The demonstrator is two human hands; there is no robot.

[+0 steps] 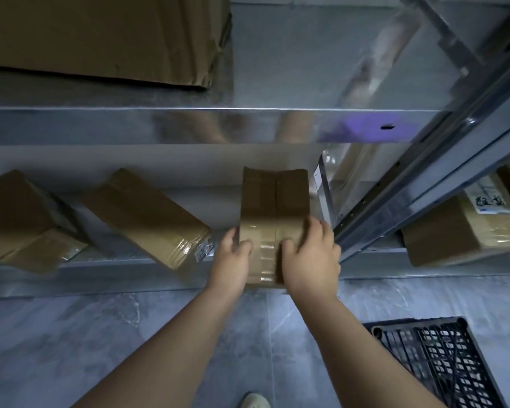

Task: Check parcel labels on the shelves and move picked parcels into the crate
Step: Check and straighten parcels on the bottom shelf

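Note:
A taped brown cardboard parcel [274,201] lies on the lower metal shelf [100,278], its near end over the shelf's front edge. My left hand [233,260] grips its near left corner, thumb on top. My right hand [309,257] grips the near right corner, fingers curled over the right side. No label shows on the parcel's top face. A black plastic crate [436,360] stands on the floor at the lower right.
Two more brown parcels [150,222] [21,219] lie slanted on the same shelf to the left. A labelled parcel [465,225] sits in the bay to the right, past a metal upright [424,184]. A big box [106,36] rests on the upper shelf.

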